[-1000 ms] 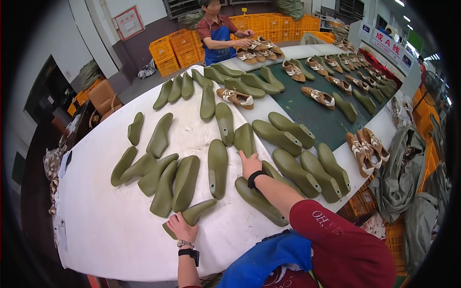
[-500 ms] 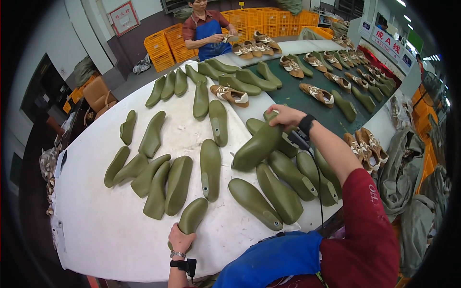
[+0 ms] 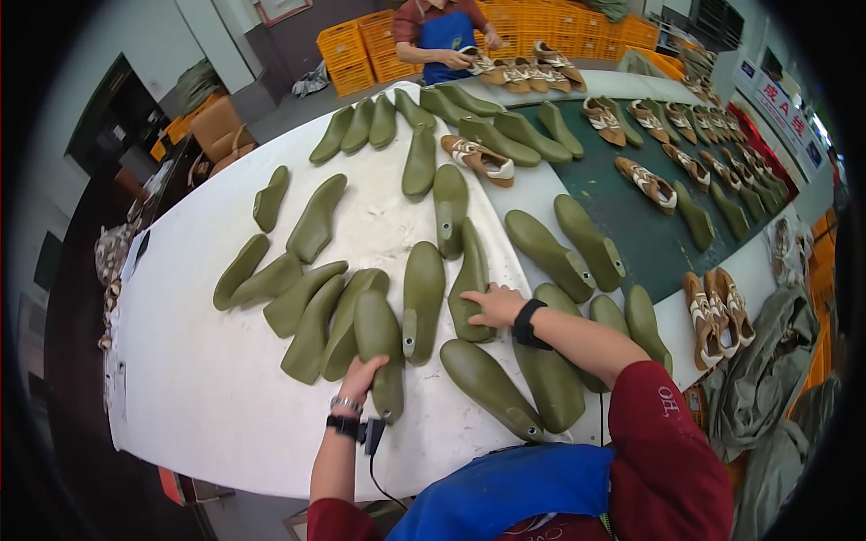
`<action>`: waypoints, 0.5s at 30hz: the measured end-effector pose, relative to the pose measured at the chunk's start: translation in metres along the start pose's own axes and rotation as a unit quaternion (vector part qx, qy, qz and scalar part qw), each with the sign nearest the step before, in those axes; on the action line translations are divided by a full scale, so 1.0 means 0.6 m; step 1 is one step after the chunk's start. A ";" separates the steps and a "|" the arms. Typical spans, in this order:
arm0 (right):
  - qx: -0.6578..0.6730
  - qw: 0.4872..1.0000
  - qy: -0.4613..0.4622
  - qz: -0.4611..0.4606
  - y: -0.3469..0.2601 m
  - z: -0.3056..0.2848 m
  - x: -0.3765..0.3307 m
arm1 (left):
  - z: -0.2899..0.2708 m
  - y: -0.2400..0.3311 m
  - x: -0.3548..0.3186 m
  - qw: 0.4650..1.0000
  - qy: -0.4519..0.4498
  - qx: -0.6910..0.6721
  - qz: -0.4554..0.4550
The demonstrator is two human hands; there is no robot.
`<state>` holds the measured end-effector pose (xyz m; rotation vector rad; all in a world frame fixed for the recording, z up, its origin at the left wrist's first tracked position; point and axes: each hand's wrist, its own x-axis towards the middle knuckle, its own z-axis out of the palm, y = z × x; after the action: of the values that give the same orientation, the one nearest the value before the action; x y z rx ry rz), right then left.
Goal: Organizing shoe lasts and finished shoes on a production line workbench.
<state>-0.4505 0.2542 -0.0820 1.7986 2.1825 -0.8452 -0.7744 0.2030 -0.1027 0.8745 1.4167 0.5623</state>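
Note:
My left hand (image 3: 363,377) is closed around the side of a green shoe last (image 3: 377,334), which lies at the near edge of a group of similar lasts. Only part of its fingers shows. Further right, my right hand (image 3: 499,307) reaches over another green shoe last (image 3: 470,270) and grips its near end, thumb and forefinger on its surface. That last rests on the white-covered table (image 3: 207,397). Between the two held lasts lies one more shoe last (image 3: 422,302), and a shoe last (image 3: 487,386) sits just nearer than my right hand.
More lasts (image 3: 316,216) are spread over the table's left and far side. A brown-and-white shoe (image 3: 478,160) lies beyond. Shoes and lasts stand on a green surface (image 3: 600,176) at right. A person in a blue apron (image 3: 448,41) handles shoes at the far end, before orange crates (image 3: 347,59).
My right hand has set the raised last down on the table, further left. My left hand has moved its last up and right, against the group. The view has shifted too.

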 end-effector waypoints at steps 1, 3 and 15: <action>-0.054 0.998 0.024 -0.031 -0.001 0.002 -0.002 | 0.004 0.002 0.021 0.996 0.058 0.054 0.048; -0.064 0.996 0.048 -0.030 0.010 0.006 -0.005 | 0.033 0.026 0.052 0.964 0.110 0.206 0.130; -0.022 0.951 0.275 -0.143 -0.088 -0.036 0.112 | 0.129 0.014 0.076 0.977 -0.049 -0.127 0.167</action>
<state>-0.5125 0.3168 -0.0807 1.8908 2.8300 -0.3515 -0.6920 0.2297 -0.1289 0.9244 1.0862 0.9205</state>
